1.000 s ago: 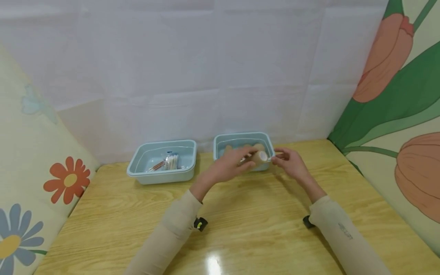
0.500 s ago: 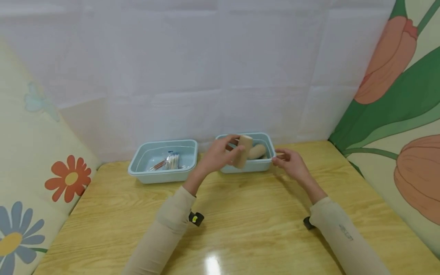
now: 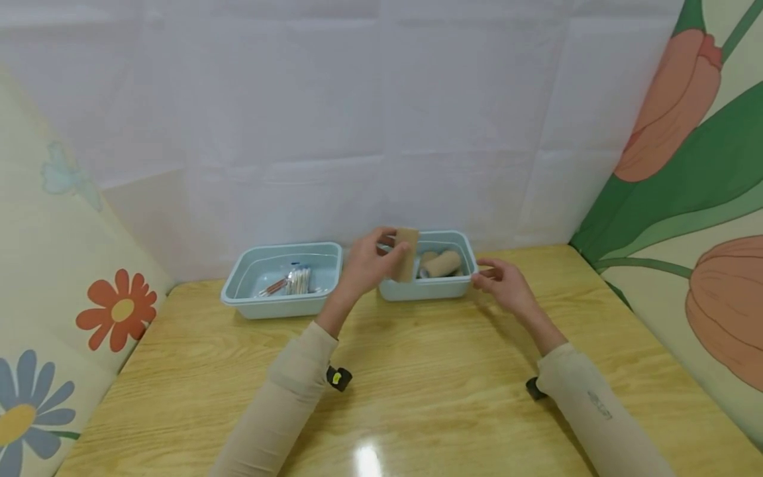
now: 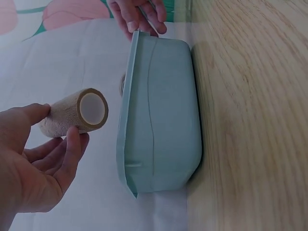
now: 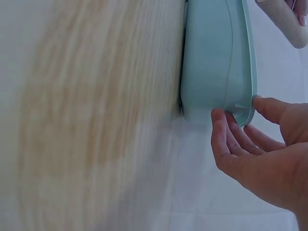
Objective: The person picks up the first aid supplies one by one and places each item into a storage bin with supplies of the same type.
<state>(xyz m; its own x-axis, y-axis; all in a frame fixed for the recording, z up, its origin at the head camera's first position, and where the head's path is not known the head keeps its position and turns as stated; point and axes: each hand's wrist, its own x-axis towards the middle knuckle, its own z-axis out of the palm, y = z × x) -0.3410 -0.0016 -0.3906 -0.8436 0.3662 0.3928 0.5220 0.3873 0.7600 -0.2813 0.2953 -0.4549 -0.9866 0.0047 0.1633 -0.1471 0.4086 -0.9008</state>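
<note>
My left hand (image 3: pixel 363 268) holds a tan bandage roll (image 3: pixel 406 255) between thumb and fingers, above the left end of the right-hand light blue bin (image 3: pixel 426 290). In the left wrist view the roll (image 4: pixel 65 115) shows its round end with a white core, apart from the bin wall (image 4: pixel 168 110). At the bin's right front corner, my right hand (image 3: pixel 505 285) pinches the rim. The right wrist view shows that hand's thumb (image 5: pixel 272 108) on the rim and its fingertips against the outer wall. More tan rolls (image 3: pixel 443 264) lie inside that bin, partly overlapping.
Another light blue bin (image 3: pixel 280 307) stands to the left, with bagged cotton swabs (image 3: pixel 298 281) and reddish-brown sticks (image 3: pixel 273 287) in it. Both bins sit on a wood-grain table (image 3: pixel 381 377) before a white cloth backdrop (image 3: pixel 381 132). Painted flower panels flank both sides.
My left hand has lifted the bandage roll from over the right-hand bin's middle, turned it upright and carried it left. My right hand stays at the bin's corner.
</note>
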